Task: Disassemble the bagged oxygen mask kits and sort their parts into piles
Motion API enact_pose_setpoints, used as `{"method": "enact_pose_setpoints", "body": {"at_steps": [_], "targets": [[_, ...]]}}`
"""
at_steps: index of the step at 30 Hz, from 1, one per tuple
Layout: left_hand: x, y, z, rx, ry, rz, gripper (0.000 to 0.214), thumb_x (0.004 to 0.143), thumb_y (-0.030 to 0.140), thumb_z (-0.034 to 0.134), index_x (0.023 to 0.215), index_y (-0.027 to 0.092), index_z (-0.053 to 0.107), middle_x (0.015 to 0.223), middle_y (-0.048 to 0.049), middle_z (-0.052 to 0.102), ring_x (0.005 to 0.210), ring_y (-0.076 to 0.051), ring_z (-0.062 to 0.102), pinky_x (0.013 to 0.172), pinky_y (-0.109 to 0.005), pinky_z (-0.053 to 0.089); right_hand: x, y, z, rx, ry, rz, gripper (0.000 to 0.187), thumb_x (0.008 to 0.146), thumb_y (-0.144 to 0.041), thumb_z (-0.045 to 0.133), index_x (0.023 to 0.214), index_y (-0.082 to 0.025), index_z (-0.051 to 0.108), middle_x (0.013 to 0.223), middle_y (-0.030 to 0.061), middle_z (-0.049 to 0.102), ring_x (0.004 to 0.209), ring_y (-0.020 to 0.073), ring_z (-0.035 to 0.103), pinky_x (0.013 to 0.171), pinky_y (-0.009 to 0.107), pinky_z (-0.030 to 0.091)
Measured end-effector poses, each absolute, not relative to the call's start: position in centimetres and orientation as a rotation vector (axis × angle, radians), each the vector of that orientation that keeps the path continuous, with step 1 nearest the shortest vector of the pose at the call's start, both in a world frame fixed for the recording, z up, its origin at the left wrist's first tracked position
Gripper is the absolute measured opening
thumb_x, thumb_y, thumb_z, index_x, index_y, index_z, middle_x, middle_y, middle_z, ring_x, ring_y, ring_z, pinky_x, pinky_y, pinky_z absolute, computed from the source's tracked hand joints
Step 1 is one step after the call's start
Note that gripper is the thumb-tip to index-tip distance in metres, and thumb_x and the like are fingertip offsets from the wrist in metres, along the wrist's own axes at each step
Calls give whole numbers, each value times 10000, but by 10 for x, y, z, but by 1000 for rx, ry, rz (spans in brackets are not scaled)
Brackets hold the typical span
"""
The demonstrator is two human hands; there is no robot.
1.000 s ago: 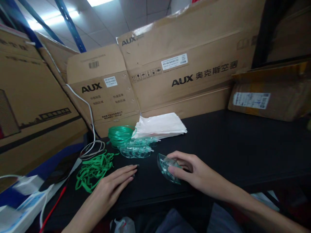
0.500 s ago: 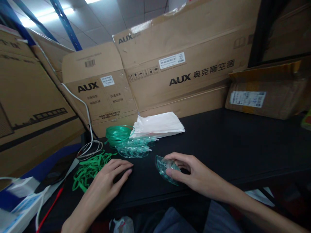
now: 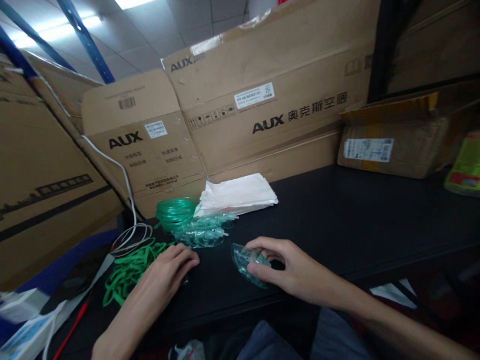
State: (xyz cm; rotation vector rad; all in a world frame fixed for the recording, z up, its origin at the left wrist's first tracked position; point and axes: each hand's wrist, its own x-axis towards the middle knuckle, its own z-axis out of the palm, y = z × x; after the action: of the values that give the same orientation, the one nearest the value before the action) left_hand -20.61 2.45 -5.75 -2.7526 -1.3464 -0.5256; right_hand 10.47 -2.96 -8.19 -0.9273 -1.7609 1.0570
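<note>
My right hand (image 3: 288, 270) is closed around a clear greenish plastic mask (image 3: 245, 262) that rests on the black table (image 3: 356, 215). My left hand (image 3: 165, 275) lies on the table with its fingers curled down, its fingertips beside a tangle of green elastic straps (image 3: 127, 270); I cannot see anything in it. Just beyond both hands sits a pile of clear masks (image 3: 202, 232), a coil of green tubing (image 3: 174, 210) and a stack of white plastic bags (image 3: 240, 192).
Large AUX cardboard boxes (image 3: 262, 100) wall in the back and left of the table. A smaller labelled carton (image 3: 390, 145) lies at the right, with a green-yellow packet (image 3: 465, 167) beside it. White cable (image 3: 131, 200) loops down at the left.
My left hand has curled its fingers and slid left toward the green straps. My right hand keeps its hold on the mask. The view has shifted slightly to the right.
</note>
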Motion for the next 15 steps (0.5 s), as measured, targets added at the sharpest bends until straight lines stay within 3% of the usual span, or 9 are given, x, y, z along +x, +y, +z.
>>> {"method": "enact_pose_setpoints", "body": {"at_steps": [6, 15], "targets": [[-194, 18, -56, -2773, -1355, -599, 317, 1031, 485, 449, 1051, 281, 692, 1101, -39, 669, 1030, -223, 638, 944, -346, 525, 105, -28, -83, -945, -1763, 1021, 296, 906, -396, 682, 1130, -206, 719, 1002, 42, 735, 904, 199, 671, 803, 290, 531], [-157, 4, -57, -2910, -1304, -589, 273, 1052, 395, 442, 1107, 302, 693, 1109, -6, 710, 1039, -205, 670, 962, -325, 529, 104, -27, -88, -970, -1723, 1008, 358, 908, -431, 682, 1195, -217, 697, 1055, 50, 735, 942, 208, 676, 843, 313, 536]]}}
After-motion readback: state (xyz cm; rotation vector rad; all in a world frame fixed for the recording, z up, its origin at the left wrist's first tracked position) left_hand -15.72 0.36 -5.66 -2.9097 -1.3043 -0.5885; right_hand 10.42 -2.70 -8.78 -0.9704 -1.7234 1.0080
